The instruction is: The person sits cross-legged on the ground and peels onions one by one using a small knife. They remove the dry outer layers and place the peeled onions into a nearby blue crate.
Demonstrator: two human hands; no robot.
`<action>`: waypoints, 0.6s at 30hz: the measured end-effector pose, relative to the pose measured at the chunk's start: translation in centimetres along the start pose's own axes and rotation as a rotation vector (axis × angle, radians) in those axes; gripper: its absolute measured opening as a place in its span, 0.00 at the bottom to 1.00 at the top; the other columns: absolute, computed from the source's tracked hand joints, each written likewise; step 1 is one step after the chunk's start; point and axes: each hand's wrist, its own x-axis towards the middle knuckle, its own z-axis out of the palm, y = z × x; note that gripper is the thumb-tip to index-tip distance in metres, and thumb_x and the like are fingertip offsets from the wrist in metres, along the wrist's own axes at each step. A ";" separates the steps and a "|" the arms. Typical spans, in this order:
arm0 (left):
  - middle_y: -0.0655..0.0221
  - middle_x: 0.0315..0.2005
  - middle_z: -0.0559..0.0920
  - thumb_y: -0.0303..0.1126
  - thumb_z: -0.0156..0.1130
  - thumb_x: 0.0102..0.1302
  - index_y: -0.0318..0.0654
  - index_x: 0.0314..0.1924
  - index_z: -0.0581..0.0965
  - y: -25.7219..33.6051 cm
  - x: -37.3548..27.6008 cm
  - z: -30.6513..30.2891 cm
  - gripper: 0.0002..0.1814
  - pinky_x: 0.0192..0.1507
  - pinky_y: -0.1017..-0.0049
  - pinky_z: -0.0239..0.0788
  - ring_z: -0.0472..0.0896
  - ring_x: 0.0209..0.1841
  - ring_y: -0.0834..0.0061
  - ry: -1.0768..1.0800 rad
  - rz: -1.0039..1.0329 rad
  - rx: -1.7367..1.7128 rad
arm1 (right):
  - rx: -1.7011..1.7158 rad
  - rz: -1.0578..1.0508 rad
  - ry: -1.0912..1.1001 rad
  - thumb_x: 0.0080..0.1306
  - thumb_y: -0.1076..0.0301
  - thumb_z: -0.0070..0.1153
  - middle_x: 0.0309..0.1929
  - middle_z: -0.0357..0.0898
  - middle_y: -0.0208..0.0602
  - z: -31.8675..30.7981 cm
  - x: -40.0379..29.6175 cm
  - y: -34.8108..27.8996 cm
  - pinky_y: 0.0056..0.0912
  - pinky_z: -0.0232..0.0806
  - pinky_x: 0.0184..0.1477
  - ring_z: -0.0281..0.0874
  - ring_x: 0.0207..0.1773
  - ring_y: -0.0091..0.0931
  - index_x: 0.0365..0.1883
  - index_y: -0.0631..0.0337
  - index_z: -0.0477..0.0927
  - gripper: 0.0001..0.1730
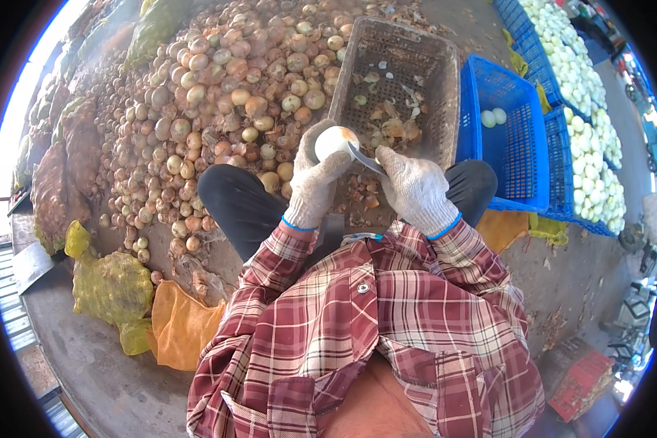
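In a white knit glove, my left hand [318, 169] grips a mostly peeled white onion [333, 143] with a brownish patch near its top right. My right hand [415, 183], gloved the same way, holds a small knife [368, 160]; its handle is hidden in the fist. The blade's tip meets the onion at the brown patch. Just beyond both hands stands a dirty brown plastic crate [344, 82] with onion skins and scraps [394, 126] on its bottom. Loose skins [364, 191] also lie on the floor below the hands.
A large heap of unpeeled onions [219, 76] spreads ahead and left. On the right, a blue crate [473, 142] holds two peeled onions [494, 117]; beyond it are crates full of peeled onions [586, 159]. A filled yellow mesh sack [112, 284] and an orange mesh bag [183, 323] lie at left.
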 end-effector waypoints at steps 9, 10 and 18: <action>0.58 0.47 0.77 0.28 0.66 0.56 0.31 0.63 0.63 0.0 -0.1 0.4 0.36 0.50 0.72 0.73 0.78 0.46 0.70 0.099 0.008 0.136 | -0.136 0.059 -0.010 0.60 0.68 0.56 0.23 0.76 0.37 1.6 -0.7 -0.2 0.35 0.70 0.27 0.80 0.26 0.34 0.43 0.60 0.72 0.14; 0.58 0.47 0.77 0.28 0.66 0.55 0.31 0.63 0.62 0.1 -0.1 0.4 0.36 0.49 0.73 0.74 0.79 0.45 0.70 0.116 0.002 0.163 | -0.145 0.052 0.008 0.60 0.68 0.56 0.24 0.77 0.37 1.8 -0.7 -0.1 0.35 0.70 0.26 0.80 0.25 0.34 0.43 0.61 0.73 0.13; 0.60 0.48 0.77 0.31 0.71 0.50 0.31 0.63 0.64 0.3 -0.4 -0.1 0.40 0.46 0.74 0.75 0.79 0.47 0.70 0.041 0.069 0.318 | 1.470 0.910 -0.527 0.63 0.69 0.53 0.23 0.78 0.37 -0.2 0.8 0.0 0.28 0.68 0.21 0.75 0.17 0.28 0.42 0.67 0.77 0.12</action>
